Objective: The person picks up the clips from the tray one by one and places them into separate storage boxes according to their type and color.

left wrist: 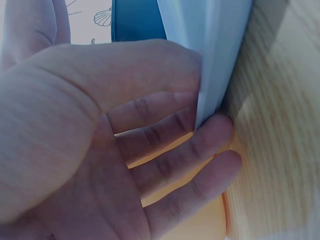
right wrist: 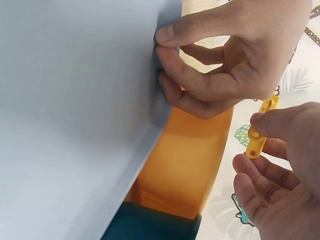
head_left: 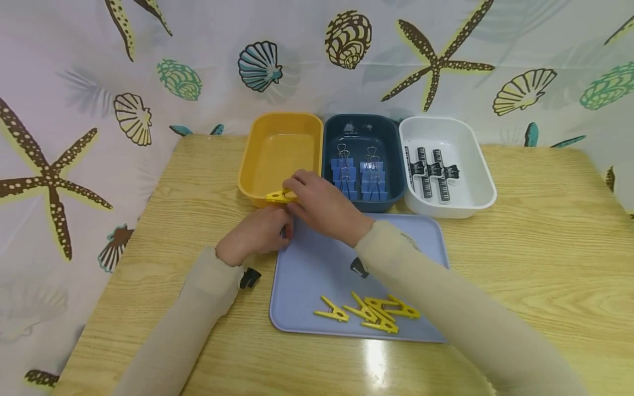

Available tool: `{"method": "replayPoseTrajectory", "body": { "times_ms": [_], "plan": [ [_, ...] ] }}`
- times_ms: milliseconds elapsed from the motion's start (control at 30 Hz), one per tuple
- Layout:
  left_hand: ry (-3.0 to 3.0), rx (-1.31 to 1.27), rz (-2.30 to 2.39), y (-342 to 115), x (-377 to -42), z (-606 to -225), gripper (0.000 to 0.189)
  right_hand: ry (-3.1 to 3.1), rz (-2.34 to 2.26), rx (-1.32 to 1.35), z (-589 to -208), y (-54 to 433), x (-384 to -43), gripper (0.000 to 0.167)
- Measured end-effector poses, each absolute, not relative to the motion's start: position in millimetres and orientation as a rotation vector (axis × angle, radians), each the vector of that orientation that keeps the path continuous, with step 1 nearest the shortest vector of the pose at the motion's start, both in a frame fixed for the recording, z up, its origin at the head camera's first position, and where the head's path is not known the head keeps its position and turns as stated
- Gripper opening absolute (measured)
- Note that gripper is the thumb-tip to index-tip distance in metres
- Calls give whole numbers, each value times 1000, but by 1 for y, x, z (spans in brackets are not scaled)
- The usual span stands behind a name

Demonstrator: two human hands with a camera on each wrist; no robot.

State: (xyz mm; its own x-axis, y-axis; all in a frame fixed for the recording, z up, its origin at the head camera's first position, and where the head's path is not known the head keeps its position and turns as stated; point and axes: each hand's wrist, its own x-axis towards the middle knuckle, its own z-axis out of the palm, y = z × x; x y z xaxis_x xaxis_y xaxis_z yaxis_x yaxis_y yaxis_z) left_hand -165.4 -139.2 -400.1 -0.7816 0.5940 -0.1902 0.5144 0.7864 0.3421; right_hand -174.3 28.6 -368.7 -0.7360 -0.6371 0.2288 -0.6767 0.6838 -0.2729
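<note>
My right hand (head_left: 324,206) pinches a yellow clothespin (head_left: 277,196) between thumb and fingers, over the front rim of the yellow bin (head_left: 283,148). In the right wrist view the clothespin (right wrist: 256,131) sits between thumb and fingertips. Just below, my left hand (head_left: 260,231) grips the upper left edge of the light blue tray (head_left: 309,275). Its thumb lies on one side of the tray rim (left wrist: 212,75) and its fingers on the other in the left wrist view. Several yellow clothespins (head_left: 376,314) lie loose near the tray's front edge.
A dark blue bin (head_left: 366,207) with blue binder clips (head_left: 346,179) and a white bin (head_left: 470,143) with black-and-white clips (head_left: 436,170) stand right of the yellow bin. One black clip (head_left: 359,268) lies on the tray, another black clip (head_left: 250,278) by the left sleeve. Behind hangs a shell-print cloth (head_left: 307,71).
</note>
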Motion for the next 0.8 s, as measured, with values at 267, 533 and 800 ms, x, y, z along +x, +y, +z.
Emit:
{"method": "replayPoseTrajectory", "body": {
  "times_ms": [267,533,800],
  "plan": [
    [2686,850,400,-139,-165,-401,5,-2793,552,1029,-371,21,-180,30],
    [2684,827,394,-139,-166,-402,6,-2854,515,973,-372,15,-188,32],
    [2684,833,406,-138,-166,-401,6,-2900,461,924,-372,12,-195,32]
  ]
}}
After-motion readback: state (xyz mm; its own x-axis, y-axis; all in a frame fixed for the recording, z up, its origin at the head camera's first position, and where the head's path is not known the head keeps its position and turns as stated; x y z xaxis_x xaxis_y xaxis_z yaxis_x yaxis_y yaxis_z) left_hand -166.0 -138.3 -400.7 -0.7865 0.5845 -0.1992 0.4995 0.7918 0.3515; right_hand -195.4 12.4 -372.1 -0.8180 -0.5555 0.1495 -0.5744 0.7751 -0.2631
